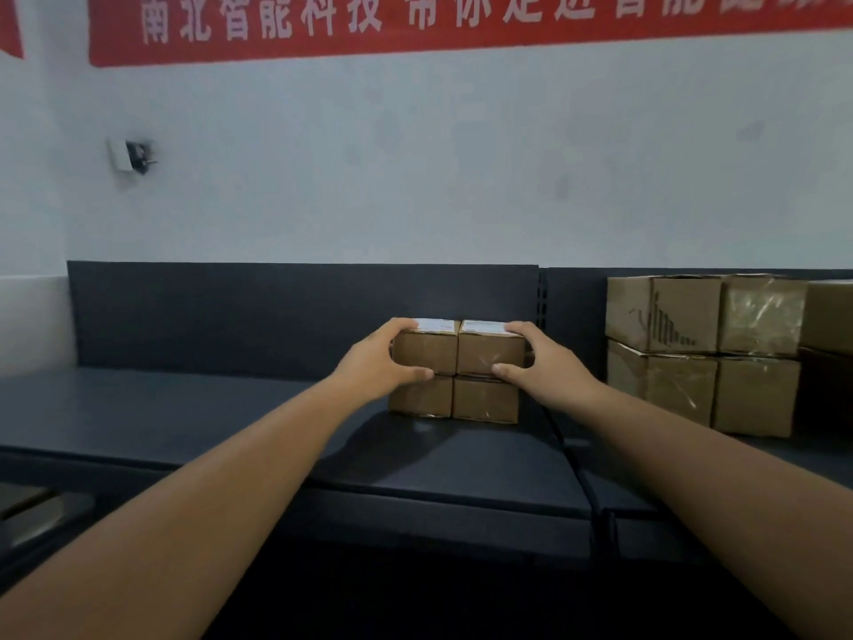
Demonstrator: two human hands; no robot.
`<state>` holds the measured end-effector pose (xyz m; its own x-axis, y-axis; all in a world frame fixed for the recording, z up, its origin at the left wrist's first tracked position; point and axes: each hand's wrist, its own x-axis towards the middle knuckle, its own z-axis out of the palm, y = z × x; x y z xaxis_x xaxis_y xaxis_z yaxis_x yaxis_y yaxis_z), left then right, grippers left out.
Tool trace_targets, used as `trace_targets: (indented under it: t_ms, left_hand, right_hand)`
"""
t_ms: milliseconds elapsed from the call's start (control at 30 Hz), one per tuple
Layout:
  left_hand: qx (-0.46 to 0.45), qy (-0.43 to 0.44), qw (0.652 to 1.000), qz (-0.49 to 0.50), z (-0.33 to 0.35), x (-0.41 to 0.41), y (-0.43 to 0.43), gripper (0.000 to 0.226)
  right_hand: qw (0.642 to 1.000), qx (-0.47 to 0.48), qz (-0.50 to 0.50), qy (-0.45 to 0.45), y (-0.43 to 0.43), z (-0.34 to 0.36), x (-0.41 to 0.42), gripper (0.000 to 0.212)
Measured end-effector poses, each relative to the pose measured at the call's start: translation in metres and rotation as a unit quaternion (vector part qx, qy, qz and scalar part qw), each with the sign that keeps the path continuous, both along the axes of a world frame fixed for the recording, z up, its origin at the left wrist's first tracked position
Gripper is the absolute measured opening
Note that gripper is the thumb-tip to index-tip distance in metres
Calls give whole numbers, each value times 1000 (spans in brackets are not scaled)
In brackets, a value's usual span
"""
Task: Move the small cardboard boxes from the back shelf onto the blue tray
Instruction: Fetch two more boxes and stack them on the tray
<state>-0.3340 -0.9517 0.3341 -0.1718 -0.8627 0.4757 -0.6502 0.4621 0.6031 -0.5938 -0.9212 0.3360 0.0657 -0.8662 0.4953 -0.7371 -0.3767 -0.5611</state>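
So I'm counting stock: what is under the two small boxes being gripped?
Two more small boxes sit side by side under the top pair, resting on the dark shelf. Any boxes behind them are hidden.

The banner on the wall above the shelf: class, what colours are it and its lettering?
The banner is red with white lettering, seen in the head view.

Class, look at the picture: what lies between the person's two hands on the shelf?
In the head view, the top two small boxes, side by side, lie between the left hand and right hand.
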Motion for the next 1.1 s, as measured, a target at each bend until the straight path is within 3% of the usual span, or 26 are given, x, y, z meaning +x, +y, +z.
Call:
trace_targets:
  t_ms: [200, 467, 600, 967, 1100]
  left_hand:
    - [-74, 63, 995, 6, 2, 1, 14, 54]
    - [-212, 107, 970, 57, 14, 24, 85, 57]
    - [-249, 109, 956, 110, -3, 60, 133, 58]
    - [-252, 152, 912, 285, -71, 189, 323, 59]
    - [-238, 140, 885, 375, -92, 236, 406, 58]
  right_hand:
    - [997, -66, 7, -24, 12, 1, 8, 52]
    - [978, -149, 89, -119, 58, 16, 45, 47]
    - [968, -172, 145, -114, 84, 10, 83, 47]
    - [908, -108, 374, -154, 161, -52, 247, 54]
    - [868, -82, 461, -165, 196, -70, 313, 56]
